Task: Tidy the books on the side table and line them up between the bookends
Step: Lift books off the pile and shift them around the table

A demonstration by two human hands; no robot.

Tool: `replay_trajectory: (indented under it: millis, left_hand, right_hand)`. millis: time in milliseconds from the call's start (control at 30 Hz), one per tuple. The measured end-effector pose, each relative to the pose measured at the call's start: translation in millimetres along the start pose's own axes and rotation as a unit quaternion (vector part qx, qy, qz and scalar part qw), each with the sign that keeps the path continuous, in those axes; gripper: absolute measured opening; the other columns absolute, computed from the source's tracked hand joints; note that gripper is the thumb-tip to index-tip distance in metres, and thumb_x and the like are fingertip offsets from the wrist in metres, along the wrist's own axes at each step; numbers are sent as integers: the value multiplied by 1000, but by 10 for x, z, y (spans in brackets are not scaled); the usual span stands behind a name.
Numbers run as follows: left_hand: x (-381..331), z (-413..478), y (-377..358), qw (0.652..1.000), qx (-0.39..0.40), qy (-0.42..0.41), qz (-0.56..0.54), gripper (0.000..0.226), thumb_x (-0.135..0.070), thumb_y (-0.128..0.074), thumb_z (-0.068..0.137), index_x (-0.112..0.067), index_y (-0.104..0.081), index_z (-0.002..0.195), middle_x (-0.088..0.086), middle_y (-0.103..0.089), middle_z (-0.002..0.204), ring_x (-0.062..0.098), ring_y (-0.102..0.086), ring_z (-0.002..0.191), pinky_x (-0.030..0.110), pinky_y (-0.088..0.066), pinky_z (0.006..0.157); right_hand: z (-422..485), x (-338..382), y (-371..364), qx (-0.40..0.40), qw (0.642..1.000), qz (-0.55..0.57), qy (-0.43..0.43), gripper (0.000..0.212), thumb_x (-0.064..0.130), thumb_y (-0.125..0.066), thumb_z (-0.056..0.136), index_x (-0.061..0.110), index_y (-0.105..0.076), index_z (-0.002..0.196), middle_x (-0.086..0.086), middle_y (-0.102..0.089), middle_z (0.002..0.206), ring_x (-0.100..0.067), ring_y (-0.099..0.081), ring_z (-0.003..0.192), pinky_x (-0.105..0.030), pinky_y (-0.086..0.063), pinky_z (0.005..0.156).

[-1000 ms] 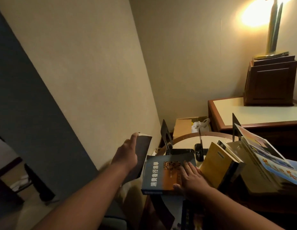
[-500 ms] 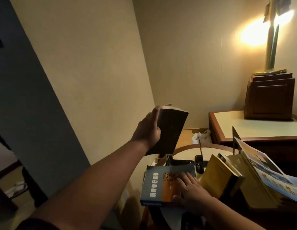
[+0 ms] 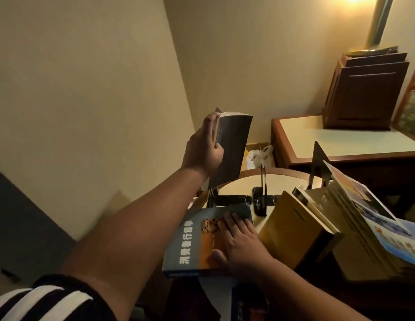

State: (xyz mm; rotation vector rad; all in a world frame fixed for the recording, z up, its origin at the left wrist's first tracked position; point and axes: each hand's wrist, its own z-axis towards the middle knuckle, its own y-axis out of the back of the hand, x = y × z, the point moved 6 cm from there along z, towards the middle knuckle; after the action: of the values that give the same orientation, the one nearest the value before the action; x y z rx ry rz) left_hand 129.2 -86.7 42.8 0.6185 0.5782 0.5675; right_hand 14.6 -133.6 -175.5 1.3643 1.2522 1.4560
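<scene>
My left hand [image 3: 205, 148] grips a dark paperback [image 3: 232, 147] upright in the air above the left edge of the round side table [image 3: 285, 179]. My right hand [image 3: 239, 242] lies flat, fingers straight, on a blue and orange book [image 3: 194, 242] lying on the table's near side. A black bookend [image 3: 262, 195] stands mid-table, another black bookend [image 3: 317, 163] stands further right. A yellow book [image 3: 294, 230] and several more books and magazines [image 3: 354, 218] lean in a row against the right bookend.
A beige wall [image 3: 109, 89] runs close on the left. Behind the side table stands a wooden desk [image 3: 340, 140] with a dark wooden box [image 3: 364, 89] and a lamp pole [image 3: 380, 22]. A cardboard box with a white plastic bag [image 3: 259, 154] sits in the corner.
My left hand has lifted the dark paperback from low beside the table up and to the right, above the table's edge. My right hand has stayed flat on the blue book.
</scene>
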Motion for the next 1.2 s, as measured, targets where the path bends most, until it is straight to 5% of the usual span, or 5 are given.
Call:
replay_trajectory:
  millis: [333,500,667,900,1200]
  left_hand:
    - [-293,249,-19,996,-27,-88,-18,81,-3,-71,82,-23,-26,145,6,-65,120,22,-70,95,21,-50,82]
    - [-252,426,79,995,-91,-6,-46,77,2,-69,81,-22,-28,142,10,-63,120,27,-69,96,22,-51,80]
    - [-7,204,-52,993,-71,62,-66,75,2,-66,83,-27,-27,140,12,-58,132,33,-66,107,39,-57,88]
    - [392,-321,-324,995,-48,90,-9,56,-5,-69,84,-24,-33,123,17,-64,97,36,-64,85,44,-58,72]
    - [615,-384,-293,984,-96,147,-39,46,-11,-73,84,-12,-39,114,18,-67,100,34,-69,84,32,-54,67]
  right_hand:
    - [-4,42,-95,2,1000,-14,12,106,84,8,70,21,14,154,-4,27,158,-28,28,147,-32,37,99]
    - [53,48,-96,10,999,-40,-19,85,80,-25,90,18,-68,129,-9,-61,137,-30,-60,124,-39,0,117]
    - [34,32,62,6,999,-27,16,105,84,3,75,20,9,159,-2,28,155,-22,28,144,-38,24,114]
    - [12,14,13,5,999,-32,0,95,80,4,85,20,12,158,-7,24,163,-28,30,147,-39,28,109]
    - [16,-42,-19,54,998,19,-17,102,87,-6,79,25,11,159,2,28,158,-24,30,147,-41,24,115]
